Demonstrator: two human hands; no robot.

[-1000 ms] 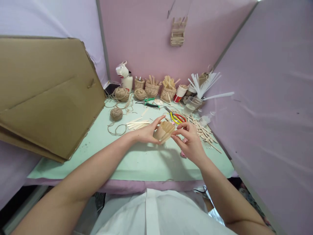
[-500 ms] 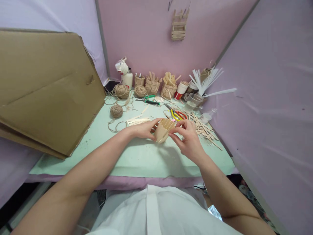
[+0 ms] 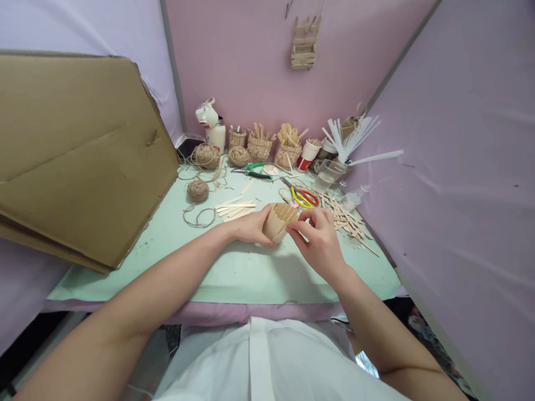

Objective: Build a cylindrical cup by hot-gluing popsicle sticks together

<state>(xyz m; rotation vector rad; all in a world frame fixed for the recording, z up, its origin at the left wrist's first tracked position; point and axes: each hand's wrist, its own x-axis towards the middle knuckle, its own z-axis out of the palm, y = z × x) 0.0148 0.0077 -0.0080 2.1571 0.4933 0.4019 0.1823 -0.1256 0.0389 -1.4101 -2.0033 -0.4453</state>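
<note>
A small pale-brown cup [image 3: 276, 224], sided with upright flat wooden sticks that leave an uneven rim, is tilted just above the table. My left hand [image 3: 254, 227] wraps round its left side, thumb low on the near face. At the cup's right side my right hand [image 3: 317, 234] is closed in a pinch, fingertips against the sticks; whatever lies between them is hidden. Just behind the cup a bit of pink shows. Loose flat wooden sticks [image 3: 234, 208] lie beyond my left hand. Scissors with yellow and red handles [image 3: 301, 197] rest behind my right hand.
Twine balls [image 3: 198, 190] and green-handled pliers [image 3: 259, 175] lie toward the back. Stick-filled containers [image 3: 259, 147] line the pink wall. A clear cup [image 3: 329, 176] and scattered sticks [image 3: 346, 220] are at right. A large cardboard sheet [image 3: 83, 161] leans at left.
My left hand has shifted slightly, its thumb now farther across the cup's near face. The cup has turned a little; my right hand stays pinched at its right side.
</note>
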